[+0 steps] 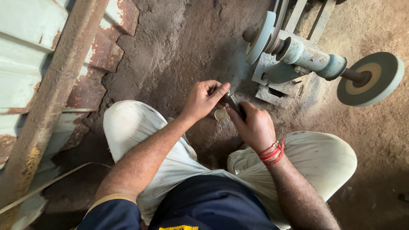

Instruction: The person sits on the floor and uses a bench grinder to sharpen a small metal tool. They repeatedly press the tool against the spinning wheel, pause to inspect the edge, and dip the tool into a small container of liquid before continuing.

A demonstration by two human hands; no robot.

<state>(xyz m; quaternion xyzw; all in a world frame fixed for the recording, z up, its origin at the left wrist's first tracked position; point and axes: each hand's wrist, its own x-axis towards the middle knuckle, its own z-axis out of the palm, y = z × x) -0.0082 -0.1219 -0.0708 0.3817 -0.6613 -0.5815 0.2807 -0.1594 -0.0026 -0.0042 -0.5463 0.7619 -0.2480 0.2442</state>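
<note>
A person squats on a dusty dirt floor [183, 38], knees apart in pale trousers [136, 123], and works with both hands just in front of a grinding machine [294, 53]. The left hand [204, 99] is curled closed, thumb and fingers pinched on one end of a small dark metal piece [232, 102]. The right hand [254, 125], with red threads [272, 152] tied round the wrist, is also closed around the other end of the same piece, so the two hands meet over it. A small pale round disc [220, 113] shows just beneath the hands, between them; whether it is part of the metal piece or a separate thing cannot be told. The piece sits low, between the knees and near the base of the machine. The machine carries a pale grinding wheel [260, 36] on the nearer side and a second grey wheel [370, 79] at the far end of its shaft, well apart from the hands. Rusted metal sheets [25, 51] and a rusty bar [55, 93] stand to the left.
</note>
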